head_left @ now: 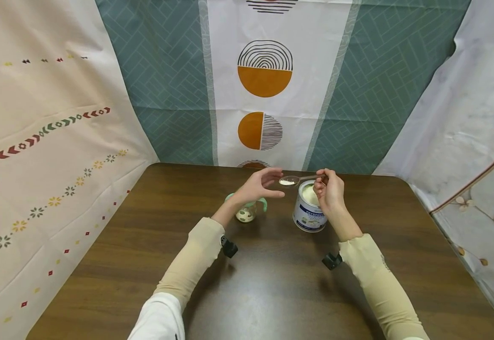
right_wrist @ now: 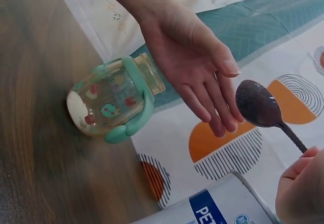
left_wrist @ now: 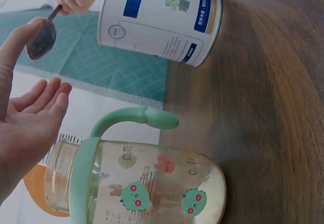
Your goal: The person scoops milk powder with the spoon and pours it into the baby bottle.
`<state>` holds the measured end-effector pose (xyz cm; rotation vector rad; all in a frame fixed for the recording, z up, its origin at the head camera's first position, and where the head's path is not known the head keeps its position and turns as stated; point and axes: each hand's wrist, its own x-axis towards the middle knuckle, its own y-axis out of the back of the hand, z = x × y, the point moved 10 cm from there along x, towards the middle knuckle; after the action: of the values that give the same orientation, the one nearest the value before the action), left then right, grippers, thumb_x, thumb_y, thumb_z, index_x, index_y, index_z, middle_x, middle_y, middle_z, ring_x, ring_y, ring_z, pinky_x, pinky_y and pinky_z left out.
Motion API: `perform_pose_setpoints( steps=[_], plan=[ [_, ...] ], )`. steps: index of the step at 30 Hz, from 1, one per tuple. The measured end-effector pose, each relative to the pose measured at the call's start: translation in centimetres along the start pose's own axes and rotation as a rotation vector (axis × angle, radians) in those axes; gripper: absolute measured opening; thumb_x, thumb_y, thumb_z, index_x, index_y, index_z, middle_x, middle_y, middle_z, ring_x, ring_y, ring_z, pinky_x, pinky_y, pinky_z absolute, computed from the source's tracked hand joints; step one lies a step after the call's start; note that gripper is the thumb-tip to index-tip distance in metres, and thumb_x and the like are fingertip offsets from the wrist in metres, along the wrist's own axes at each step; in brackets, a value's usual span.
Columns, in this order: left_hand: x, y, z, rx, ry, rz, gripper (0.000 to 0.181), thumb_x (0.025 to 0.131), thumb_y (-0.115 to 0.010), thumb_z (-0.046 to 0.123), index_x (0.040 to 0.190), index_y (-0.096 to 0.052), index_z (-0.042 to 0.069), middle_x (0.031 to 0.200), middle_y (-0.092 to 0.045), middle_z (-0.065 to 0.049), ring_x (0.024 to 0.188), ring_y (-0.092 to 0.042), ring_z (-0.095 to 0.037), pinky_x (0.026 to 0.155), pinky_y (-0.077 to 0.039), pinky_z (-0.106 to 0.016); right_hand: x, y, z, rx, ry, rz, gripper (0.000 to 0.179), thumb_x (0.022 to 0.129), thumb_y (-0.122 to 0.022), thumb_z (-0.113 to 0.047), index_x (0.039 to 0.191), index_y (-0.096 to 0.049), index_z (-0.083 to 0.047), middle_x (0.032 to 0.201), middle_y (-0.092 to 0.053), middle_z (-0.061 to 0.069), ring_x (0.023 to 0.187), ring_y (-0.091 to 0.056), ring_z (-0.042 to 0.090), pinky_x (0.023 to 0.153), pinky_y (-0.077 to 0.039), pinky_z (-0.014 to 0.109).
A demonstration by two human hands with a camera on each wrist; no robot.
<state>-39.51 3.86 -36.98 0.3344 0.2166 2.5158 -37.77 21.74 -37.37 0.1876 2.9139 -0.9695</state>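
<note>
My right hand point(head_left: 330, 191) pinches the handle of a spoon point(head_left: 289, 181), which carries some pale powder and is held level over the left rim of an open can point(head_left: 308, 215) of cream powder. My left hand point(head_left: 258, 185) is spread just left of the spoon bowl, thumb and fingers apart, holding nothing. Beneath that hand stands a clear bottle point(left_wrist: 157, 183) with green handles and cartoon prints, its mouth uncovered. Pale powder lies in the bottle's bottom, seen in the right wrist view.
Bottle and can stand side by side on a dark wooden table point(head_left: 263, 283), toward its far edge. A patterned curtain point(head_left: 170, 85) hangs behind the table. Further printed cloths hang at the left and right sides. Black wrist cameras point(head_left: 229, 246) are strapped to both forearms.
</note>
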Motion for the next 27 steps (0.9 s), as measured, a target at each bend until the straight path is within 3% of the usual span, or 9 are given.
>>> perform_pose_setpoints(
  steps=[8,17,27],
  plan=[
    [-0.3,0.8,-0.1,0.007,-0.005,0.009,0.065,0.083,-0.074,0.003,0.14,-0.045,0.006,0.141,-0.05,-0.011,0.135,-0.046,-0.022,0.115,-0.035,-0.031,-0.4,-0.6,0.4,-0.015,-0.011,-0.018,0.039,0.104,-0.034,-0.017,0.075,-0.058,-0.008,0.062,-0.051,-0.002,0.048,-0.044,0.007,0.043,-0.031,0.014],
    [-0.4,1.3,0.2,0.035,-0.035,-0.011,0.065,0.084,-0.072,0.0,0.141,-0.042,0.001,0.143,-0.048,-0.017,0.136,-0.044,-0.027,0.116,-0.034,-0.033,-0.4,-0.8,0.6,-0.024,-0.01,-0.019,0.039,0.104,-0.034,-0.017,0.075,-0.058,-0.008,0.061,-0.051,-0.002,0.047,-0.045,0.006,0.043,-0.033,0.014],
    [-0.8,1.8,0.3,0.053,-0.029,0.002,0.064,0.084,-0.073,0.003,0.14,-0.044,0.003,0.141,-0.05,-0.014,0.134,-0.048,-0.024,0.113,-0.038,-0.031,-0.5,-0.9,0.9,-0.016,-0.011,-0.025,0.039,0.104,-0.034,-0.017,0.075,-0.058,-0.008,0.061,-0.051,-0.002,0.047,-0.045,0.006,0.043,-0.033,0.014]
  ],
)
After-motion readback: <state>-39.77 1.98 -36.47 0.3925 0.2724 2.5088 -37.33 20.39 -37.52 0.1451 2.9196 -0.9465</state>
